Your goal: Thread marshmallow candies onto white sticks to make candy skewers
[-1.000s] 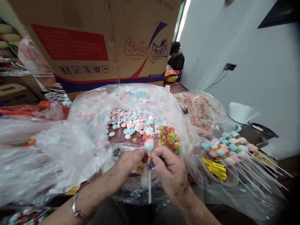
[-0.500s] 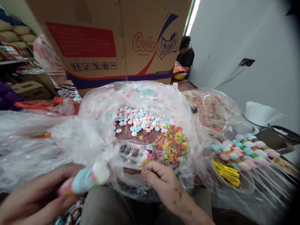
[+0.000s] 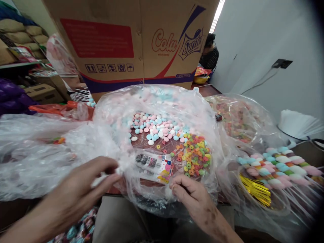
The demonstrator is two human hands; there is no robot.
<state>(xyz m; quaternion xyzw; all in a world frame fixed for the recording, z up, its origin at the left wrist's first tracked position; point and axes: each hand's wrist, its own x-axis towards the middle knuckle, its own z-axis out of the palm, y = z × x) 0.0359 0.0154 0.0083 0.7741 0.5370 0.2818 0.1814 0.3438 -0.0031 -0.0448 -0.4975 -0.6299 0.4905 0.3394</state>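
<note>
The bag [image 3: 149, 200] is crinkled, glossy clear plastic, the carton [image 3: 141, 40] matt cardboard, the strips [image 3: 255, 191] shiny gold foil.

carton [image 3: 113, 40] behind candies [image 3: 165, 131], packet [image 3: 152, 167] before them

Single head cam here, shot from up top, aimed forward and tipped down. Left hand [image 3: 83, 179] and right hand [image 3: 194, 197] caught pretty close, tabletop [image 3: 143, 147] framed mid-view, Cola/Sprite carton [image 3: 141, 44] seen farther back, pale wall [image 3: 263, 37] picked up off right.

Left hand [image 3: 82, 182] — grip unclear — and carton [image 3: 139, 44], top cut off.
</note>
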